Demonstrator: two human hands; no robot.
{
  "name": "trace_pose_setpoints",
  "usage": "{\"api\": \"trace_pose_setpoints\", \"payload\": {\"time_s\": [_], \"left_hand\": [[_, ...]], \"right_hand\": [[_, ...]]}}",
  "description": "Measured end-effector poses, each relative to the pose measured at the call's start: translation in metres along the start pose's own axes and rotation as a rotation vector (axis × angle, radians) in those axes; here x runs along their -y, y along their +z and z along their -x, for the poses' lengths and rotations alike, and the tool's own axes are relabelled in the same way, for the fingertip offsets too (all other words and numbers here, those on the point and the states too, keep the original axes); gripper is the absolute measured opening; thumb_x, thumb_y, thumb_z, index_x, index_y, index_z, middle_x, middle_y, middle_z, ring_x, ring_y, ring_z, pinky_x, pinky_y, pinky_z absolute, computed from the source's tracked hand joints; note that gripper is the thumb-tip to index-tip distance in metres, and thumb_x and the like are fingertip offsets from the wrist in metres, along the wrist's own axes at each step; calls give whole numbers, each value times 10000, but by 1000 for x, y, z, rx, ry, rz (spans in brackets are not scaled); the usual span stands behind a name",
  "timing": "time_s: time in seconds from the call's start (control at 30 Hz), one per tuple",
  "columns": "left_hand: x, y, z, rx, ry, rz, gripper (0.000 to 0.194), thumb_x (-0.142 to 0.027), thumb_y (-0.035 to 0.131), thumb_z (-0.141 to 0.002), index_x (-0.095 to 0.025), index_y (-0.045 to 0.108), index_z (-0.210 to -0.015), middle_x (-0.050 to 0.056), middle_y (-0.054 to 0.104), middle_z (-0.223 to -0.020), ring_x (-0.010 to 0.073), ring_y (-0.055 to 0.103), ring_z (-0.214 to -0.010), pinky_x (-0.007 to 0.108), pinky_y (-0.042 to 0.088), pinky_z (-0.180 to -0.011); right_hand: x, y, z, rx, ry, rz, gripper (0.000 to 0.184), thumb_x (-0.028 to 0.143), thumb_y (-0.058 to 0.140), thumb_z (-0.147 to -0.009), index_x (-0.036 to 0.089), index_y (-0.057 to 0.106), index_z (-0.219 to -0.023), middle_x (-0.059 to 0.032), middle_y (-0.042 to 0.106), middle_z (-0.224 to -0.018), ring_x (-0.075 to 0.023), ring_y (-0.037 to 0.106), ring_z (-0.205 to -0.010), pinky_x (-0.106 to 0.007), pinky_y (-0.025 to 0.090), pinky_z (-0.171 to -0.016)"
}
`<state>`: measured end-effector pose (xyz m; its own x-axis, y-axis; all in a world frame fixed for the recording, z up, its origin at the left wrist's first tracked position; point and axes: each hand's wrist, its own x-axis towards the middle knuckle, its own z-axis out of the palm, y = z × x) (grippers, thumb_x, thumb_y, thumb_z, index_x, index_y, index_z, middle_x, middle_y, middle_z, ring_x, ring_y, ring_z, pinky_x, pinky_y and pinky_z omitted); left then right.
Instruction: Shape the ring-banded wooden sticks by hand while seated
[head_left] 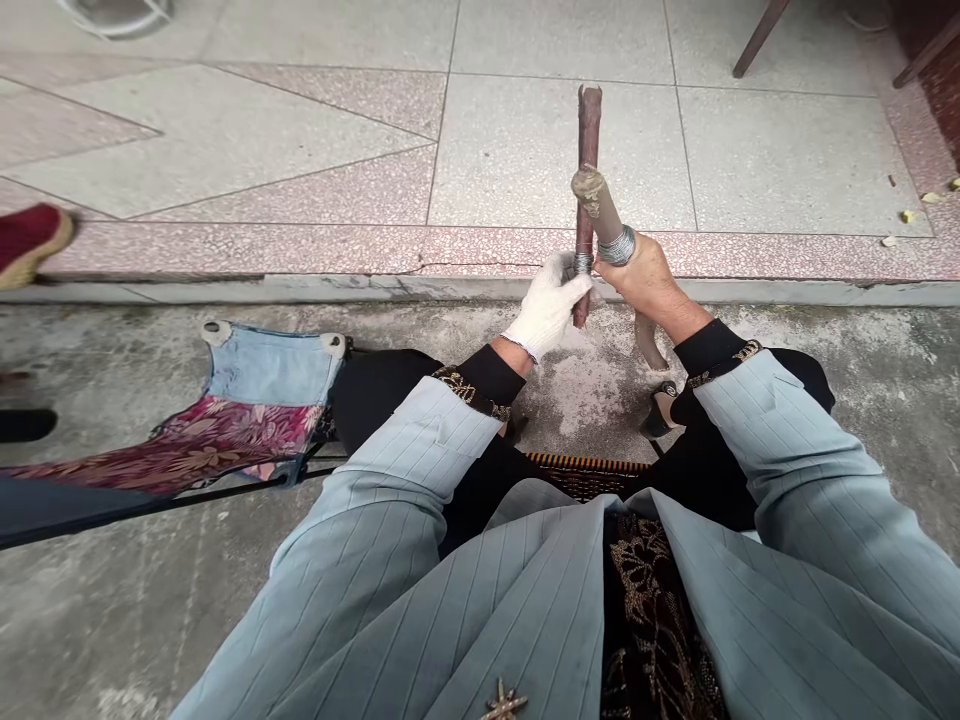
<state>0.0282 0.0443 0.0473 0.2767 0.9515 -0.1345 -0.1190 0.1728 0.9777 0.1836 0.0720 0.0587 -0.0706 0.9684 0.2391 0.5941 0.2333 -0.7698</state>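
Note:
In a white knit glove, my left hand (550, 302) is closed around the lower part of a dark reddish-brown stick (588, 130), which stands nearly upright in view. Silver wire is wound around this stick beside my fingers. My bare right hand (645, 275) grips a thicker grey-brown rod (607, 215) with a rough, tan, rounded end that crosses in front of the stick. A coil of wire (617, 247) circles the rod just above my right fingers. Below that hand, a curved grey-brown length shows; whether it belongs to the rod I cannot tell.
A raised tiled step (555, 150) lies ahead, its stone edge just beyond my knees. To my left stands a folding seat of denim and floral cloth (240, 430). A red shoe (34, 240) is at far left. Furniture legs (761, 38) stand at upper right.

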Motion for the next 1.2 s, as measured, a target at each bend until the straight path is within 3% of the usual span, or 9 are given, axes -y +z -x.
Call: {"api": "trace_pose_setpoints", "payload": {"time_s": [0.2, 0.33, 0.5, 0.63, 0.93, 1.07, 1.2], "left_hand": [[-3, 4, -4, -53, -93, 88, 150, -318, 587, -916, -172, 567, -942, -38, 477, -498, 97, 473, -398, 213, 357, -408], [-6, 1, -8, -49, -135, 220, 203, -351, 520, -957, -158, 569, -997, -47, 472, -512, 84, 474, -383, 199, 367, -382], [-14, -5, -2, 48, -66, 185, 390, -340, 594, -914, -144, 525, -1243, -12, 595, -690, 88, 578, -482, 221, 477, -464], [-15, -6, -1, 30, -37, 102, 497, -357, 596, -900, -155, 483, -1341, 8, 630, -755, 90, 596, -514, 220, 496, -487], [-16, -4, 2, 88, -22, 149, 468, -366, 600, -873, -143, 521, -1276, 10, 622, -737, 93, 585, -506, 212, 481, -449], [-19, -1, 3, 121, -56, 141, 462, -390, 659, -858, -157, 526, -1234, -7, 610, -732, 73, 581, -506, 185, 480, -459], [-16, 1, 3, 110, -65, 173, 459, -457, 600, -913, -174, 496, -1259, -12, 621, -741, 66, 570, -481, 179, 468, -445]], "right_hand": [[11, -10, 12, 95, -194, 147, 209, 342, 662, -808, 212, 632, -969, -53, 702, -951, -243, 651, -887, -387, 511, -788], [7, -7, 15, 94, -225, 82, 227, 376, 691, -780, 215, 627, -926, -60, 700, -948, -234, 653, -870, -378, 518, -764], [2, 0, 10, -6, -60, -218, 295, 485, 666, -790, 215, 600, -888, -16, 627, -691, -187, 616, -674, -364, 538, -638], [-1, 0, 6, 2, 82, -287, 272, 455, 706, -757, 223, 593, -845, 26, 544, -560, -161, 571, -551, -322, 523, -534], [1, -11, 0, 89, 186, -321, 278, 330, 780, -696, 207, 576, -840, 20, 560, -582, -163, 590, -581, -317, 549, -528], [7, -18, 0, 81, 195, -334, 275, 322, 781, -698, 201, 574, -832, 12, 569, -606, -159, 586, -589, -315, 554, -530], [12, -19, 0, 55, 162, -295, 239, 347, 739, -735, 188, 589, -832, -14, 604, -677, -168, 607, -629, -332, 561, -578]]}}
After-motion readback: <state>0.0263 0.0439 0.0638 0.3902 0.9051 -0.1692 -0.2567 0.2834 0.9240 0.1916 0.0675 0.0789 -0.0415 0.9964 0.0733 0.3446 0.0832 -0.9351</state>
